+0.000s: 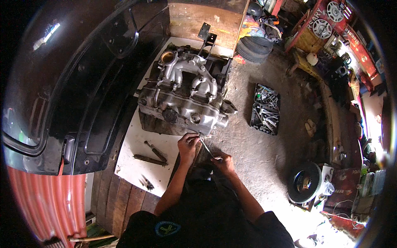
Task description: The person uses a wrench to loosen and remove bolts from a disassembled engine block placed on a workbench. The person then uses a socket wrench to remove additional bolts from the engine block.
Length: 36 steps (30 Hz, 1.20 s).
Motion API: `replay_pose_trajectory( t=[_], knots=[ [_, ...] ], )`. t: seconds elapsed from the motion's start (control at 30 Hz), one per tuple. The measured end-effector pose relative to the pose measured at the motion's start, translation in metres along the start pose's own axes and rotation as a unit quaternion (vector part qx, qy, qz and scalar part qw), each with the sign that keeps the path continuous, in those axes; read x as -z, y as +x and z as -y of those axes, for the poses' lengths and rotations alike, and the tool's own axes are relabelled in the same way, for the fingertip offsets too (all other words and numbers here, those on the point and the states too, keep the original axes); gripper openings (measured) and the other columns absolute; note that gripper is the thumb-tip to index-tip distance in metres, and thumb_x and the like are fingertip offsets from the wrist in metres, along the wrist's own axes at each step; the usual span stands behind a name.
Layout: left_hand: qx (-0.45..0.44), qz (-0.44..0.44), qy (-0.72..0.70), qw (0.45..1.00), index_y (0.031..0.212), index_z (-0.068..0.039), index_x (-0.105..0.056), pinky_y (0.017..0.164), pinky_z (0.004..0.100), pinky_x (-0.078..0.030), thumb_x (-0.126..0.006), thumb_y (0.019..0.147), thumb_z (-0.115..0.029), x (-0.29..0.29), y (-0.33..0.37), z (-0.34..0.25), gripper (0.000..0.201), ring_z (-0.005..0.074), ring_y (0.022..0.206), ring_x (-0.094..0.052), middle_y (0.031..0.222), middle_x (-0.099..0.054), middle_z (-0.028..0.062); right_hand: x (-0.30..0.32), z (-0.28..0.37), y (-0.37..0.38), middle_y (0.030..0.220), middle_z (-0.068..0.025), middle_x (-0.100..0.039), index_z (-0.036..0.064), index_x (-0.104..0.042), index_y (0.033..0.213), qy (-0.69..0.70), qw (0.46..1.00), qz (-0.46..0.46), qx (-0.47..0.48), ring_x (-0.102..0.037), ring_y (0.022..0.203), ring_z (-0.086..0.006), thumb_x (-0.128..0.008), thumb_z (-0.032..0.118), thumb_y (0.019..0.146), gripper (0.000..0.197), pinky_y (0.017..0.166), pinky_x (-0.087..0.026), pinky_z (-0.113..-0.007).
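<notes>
Pale capitals on the upper red board (315,18); pale lettering along the slanted red beam (359,47); more on the lower red panel (342,186). Shirt (206,221) has a blue-rimmed oval badge (167,228), yellow-green characters, too small to make out.

This is a vehicle workshop; an engine (182,103), a tool case (278,109) and tyres (254,50) show it.

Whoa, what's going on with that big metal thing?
A person is working barehanded beside a big engine. The right hand grips a slim metal tool; the left hand is at its far end, by the engine's near edge. The engine sits on a white board, and more tools fill a black tray on the floor.
</notes>
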<state>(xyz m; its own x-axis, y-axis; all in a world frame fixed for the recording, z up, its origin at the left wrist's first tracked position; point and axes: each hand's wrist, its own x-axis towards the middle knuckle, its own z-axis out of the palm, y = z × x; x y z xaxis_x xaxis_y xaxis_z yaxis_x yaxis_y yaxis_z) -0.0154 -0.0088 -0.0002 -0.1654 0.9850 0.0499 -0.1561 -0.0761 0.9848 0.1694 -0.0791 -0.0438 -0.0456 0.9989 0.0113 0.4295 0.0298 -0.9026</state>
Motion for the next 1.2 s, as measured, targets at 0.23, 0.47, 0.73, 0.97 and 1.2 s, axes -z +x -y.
replay_pose_trajectory(
  t=[0.23, 0.47, 0.73, 0.97, 1.2],
  knots=[
    [-0.019, -0.016, 0.116, 0.993, 0.084, 0.003, -0.064, 0.067, 0.0243, -0.052, -0.069, 0.073, 0.008, 0.0, 0.006, -0.003, 0.013, 0.0127, 0.074, -0.064, 0.081, -0.067, 0.0085, -0.021, 0.011, 0.013, 0.087, -0.0126, -0.07, 0.0013, -0.066, 0.099, -0.038, 0.998, 0.04, -0.013, -0.069, 0.076, -0.0221, -0.077, 0.01, 0.073, 0.03, 0.066, -0.055, -0.033],
    [0.01, -0.034, 0.071, 0.997, 0.084, 0.003, -0.059, 0.065, 0.0257, -0.053, -0.064, 0.074, 0.012, -0.008, 0.003, -0.002, 0.014, 0.0143, 0.071, -0.064, 0.08, -0.065, 0.0088, 0.032, 0.032, 0.008, 0.086, -0.0102, -0.071, 0.0026, -0.068, 0.095, -0.021, 0.996, -0.001, -0.084, -0.068, 0.074, -0.015, -0.077, 0.01, 0.074, 0.023, 0.064, -0.054, -0.031],
    [0.078, -0.044, -0.092, 0.992, 0.09, 0.004, -0.051, 0.064, 0.0316, -0.057, -0.06, 0.081, 0.008, -0.019, -0.004, -0.008, 0.013, 0.0198, 0.071, -0.065, 0.082, -0.061, 0.0111, 0.098, 0.133, 0.06, 0.085, -0.0093, -0.07, 0.0011, -0.065, 0.097, -0.004, 0.99, -0.114, 0.086, -0.067, 0.075, -0.0125, -0.078, 0.001, 0.072, 0.028, 0.067, -0.053, -0.026],
    [0.108, -0.031, -0.187, 0.976, 0.096, 0.003, -0.053, 0.071, 0.0339, -0.057, -0.059, 0.085, 0.006, -0.013, -0.009, -0.006, 0.013, 0.0209, 0.072, -0.065, 0.085, -0.063, 0.0122, 0.036, 0.193, 0.095, 0.086, -0.0076, -0.069, 0.003, -0.066, 0.095, 0.05, 0.98, -0.043, 0.188, -0.066, 0.075, -0.0125, -0.081, 0.006, 0.069, 0.03, 0.067, -0.052, -0.026],
    [0.109, -0.028, -0.153, 0.982, 0.099, 0.004, -0.055, 0.077, 0.035, -0.057, -0.058, 0.085, 0.008, -0.004, -0.016, 0.002, 0.014, 0.0188, 0.084, -0.063, 0.096, -0.062, 0.0111, 0.053, 0.152, 0.049, 0.088, -0.009, -0.07, 0.0018, -0.068, 0.091, 0.076, 0.983, -0.081, 0.147, -0.067, 0.083, -0.0183, -0.08, 0.003, 0.069, 0.024, 0.074, -0.053, -0.029]
  ],
)
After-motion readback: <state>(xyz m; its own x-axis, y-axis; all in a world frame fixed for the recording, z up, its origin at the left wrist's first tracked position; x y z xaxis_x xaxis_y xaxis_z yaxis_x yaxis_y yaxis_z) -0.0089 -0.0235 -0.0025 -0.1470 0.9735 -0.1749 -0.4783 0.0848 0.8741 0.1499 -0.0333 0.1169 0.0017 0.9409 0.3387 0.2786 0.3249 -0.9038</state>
